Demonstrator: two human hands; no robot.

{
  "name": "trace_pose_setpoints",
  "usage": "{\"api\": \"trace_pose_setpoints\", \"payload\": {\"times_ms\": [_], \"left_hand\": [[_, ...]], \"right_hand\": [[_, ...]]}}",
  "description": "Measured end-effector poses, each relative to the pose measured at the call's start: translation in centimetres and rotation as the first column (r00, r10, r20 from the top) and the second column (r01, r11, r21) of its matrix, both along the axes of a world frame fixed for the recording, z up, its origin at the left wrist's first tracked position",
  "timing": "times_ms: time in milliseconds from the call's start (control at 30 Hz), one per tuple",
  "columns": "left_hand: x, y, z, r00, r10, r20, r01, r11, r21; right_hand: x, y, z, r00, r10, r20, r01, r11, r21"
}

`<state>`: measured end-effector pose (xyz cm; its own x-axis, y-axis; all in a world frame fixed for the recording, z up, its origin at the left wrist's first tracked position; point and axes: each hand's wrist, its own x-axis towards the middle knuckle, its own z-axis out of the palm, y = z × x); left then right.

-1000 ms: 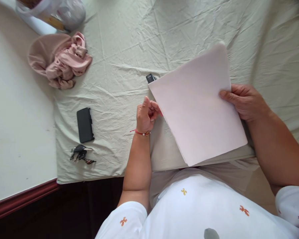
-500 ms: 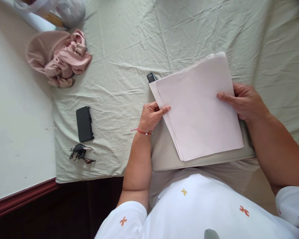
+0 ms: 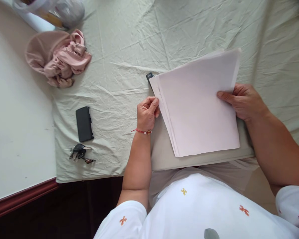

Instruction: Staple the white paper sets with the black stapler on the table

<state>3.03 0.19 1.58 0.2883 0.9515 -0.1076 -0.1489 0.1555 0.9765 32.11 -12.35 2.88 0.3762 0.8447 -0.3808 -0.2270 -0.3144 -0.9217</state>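
A stack of pale pink paper sheets lies tilted over a beige pad at the near edge of the sheet-covered surface. My right hand grips the stack's right edge, thumb on top. My left hand sits at the stack's left edge with fingers curled, pinching the corners of the sheets. A small dark object pokes out from under the stack's top-left corner.
A black phone and a bunch of keys lie to the left on the green sheet. Crumpled pink cloth and a plastic bag sit at the far left. The dark wooden edge runs below.
The paper stack has swung and shifted, its right side lifted a little. My left hand went from a loose fist to touching the stack, then to pinching its left edge.
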Motion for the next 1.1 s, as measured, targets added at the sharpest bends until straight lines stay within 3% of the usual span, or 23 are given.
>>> {"api": "trace_pose_setpoints", "payload": {"times_ms": [300,667,1100], "left_hand": [[0.5,0.0,-0.8,0.994,0.097,-0.045,-0.094,0.994,0.063],[0.6,-0.2,-1.3,0.985,0.162,-0.065,-0.148,0.972,0.185],[0.3,0.0,-0.8,0.991,0.115,-0.075,-0.101,0.980,0.170]], "right_hand": [[0.1,-0.1,0.1,0.998,0.053,-0.041,-0.053,0.999,0.010],[0.0,-0.1,0.2,1.000,0.005,-0.011,-0.005,1.000,-0.010],[0.1,-0.2,0.1,1.000,-0.002,0.015,0.002,1.000,-0.010]]}}
